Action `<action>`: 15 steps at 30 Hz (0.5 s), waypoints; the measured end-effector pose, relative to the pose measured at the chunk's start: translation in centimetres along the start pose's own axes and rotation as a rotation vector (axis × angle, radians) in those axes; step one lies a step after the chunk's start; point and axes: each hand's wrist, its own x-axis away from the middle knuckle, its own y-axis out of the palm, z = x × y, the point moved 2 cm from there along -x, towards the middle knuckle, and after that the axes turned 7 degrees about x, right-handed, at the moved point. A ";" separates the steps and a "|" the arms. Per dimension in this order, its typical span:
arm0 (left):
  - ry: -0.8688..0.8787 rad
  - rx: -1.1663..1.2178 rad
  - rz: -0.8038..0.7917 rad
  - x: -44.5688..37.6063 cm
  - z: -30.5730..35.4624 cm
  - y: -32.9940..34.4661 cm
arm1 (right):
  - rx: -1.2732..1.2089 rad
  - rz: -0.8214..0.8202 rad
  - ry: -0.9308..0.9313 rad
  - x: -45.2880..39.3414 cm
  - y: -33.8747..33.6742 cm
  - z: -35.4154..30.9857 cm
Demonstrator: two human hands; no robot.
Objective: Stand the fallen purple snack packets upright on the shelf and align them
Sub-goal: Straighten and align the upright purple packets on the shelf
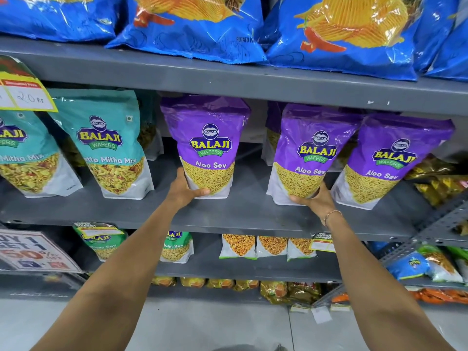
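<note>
left hand (183,190) grip: left purple packet (206,145) base | right hand (316,200) grip: middle purple packet (307,153) base

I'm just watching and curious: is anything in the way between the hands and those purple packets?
No. The left hand already grips the base of the left purple packet, and the right hand grips the base of the middle purple packet. The shelf between and in front of them is bare.

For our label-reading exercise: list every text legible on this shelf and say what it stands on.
"BALAJI WAFERS Aloo Sev": three purple plastic snack packets.
"BALAJI WAFERS ... Mitha Mix": teal plastic packets.
"20 Rs": yellow-edged paper price tag.
"50%": white offer sign.
Lower-shelf tags: too blurred.
</note>
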 end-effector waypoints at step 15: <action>0.000 -0.016 -0.035 0.2 0.0 -0.2 | 0.005 0.001 -0.043 0.4 0.4 -0.6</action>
